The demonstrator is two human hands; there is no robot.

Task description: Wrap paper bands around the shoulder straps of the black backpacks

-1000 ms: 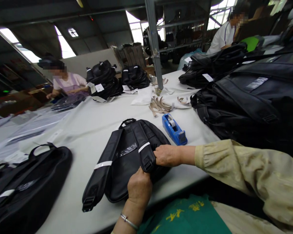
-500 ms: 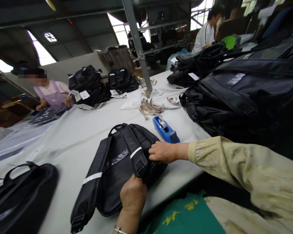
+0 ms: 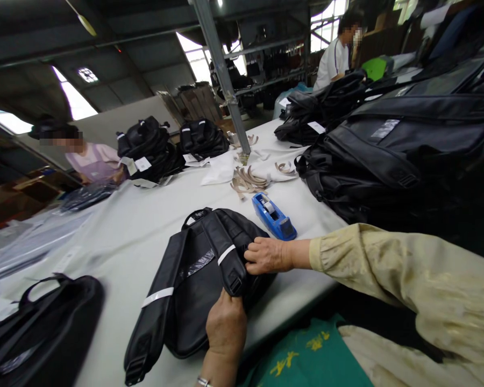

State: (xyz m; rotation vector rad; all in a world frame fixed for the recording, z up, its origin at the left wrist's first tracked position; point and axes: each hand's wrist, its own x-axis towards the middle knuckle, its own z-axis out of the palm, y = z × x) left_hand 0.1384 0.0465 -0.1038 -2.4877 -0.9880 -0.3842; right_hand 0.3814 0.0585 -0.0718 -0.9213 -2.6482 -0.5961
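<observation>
This looks like a bag workshop or factory floor, for a black backpack (image 3: 191, 303) lies on a broad white-covered table (image 3: 125, 231) among piles of similar bags (image 3: 387, 166), near a blue tape dispenser (image 3: 273, 216), with two co-workers (image 3: 326, 67) farther off and loaded metal shelving (image 3: 268, 81) in the dark hall behind

The black leather-look backpack (image 3: 196, 320) has white strap bands (image 3: 157, 296); the boxy plastic tape dispenser (image 3: 272, 215) is blue, the cloth-covered desk (image 3: 141, 242) whitish, the cuffed sleeve (image 3: 373, 258) pale yellow, the green cloth (image 3: 326, 360) yellow-lettered.
</observation>
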